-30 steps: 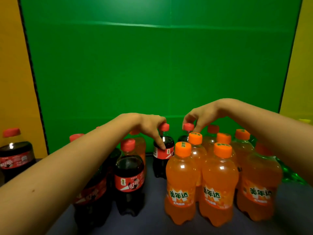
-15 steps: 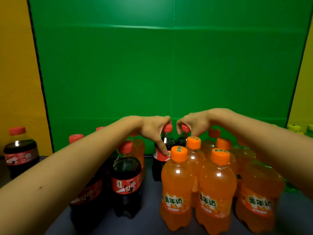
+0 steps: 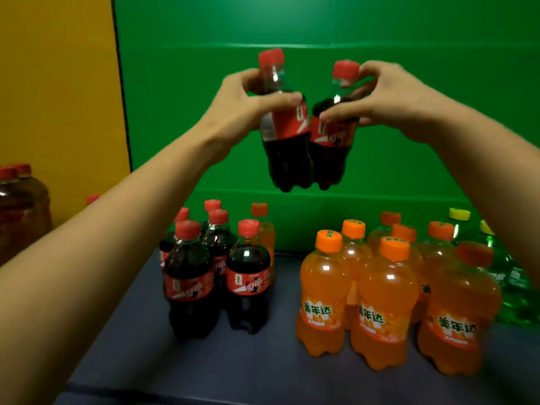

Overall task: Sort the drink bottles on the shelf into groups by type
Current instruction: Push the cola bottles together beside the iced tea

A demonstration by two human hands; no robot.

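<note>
My left hand [image 3: 245, 103] grips the neck of a cola bottle [image 3: 285, 135] with a red cap, held high above the shelf. My right hand [image 3: 388, 97] grips the neck of a second cola bottle [image 3: 331, 144]; the two hang side by side, touching. Below on the left stands a cluster of several cola bottles [image 3: 248, 276], with one orange soda bottle [image 3: 264, 232] behind them. On the right stands a group of several orange soda bottles [image 3: 382, 302].
The dark blue shelf surface [image 3: 263, 361] runs to a front edge near me. Green bottles with yellow caps [image 3: 508, 267] stand at the far right. A large cola bottle [image 3: 20, 211] sits at the far left by the yellow wall. A green panel forms the back.
Both hands have lifted a cola bottle each from the back row, up and clear of the shelf. The view has shifted to the right and back.
</note>
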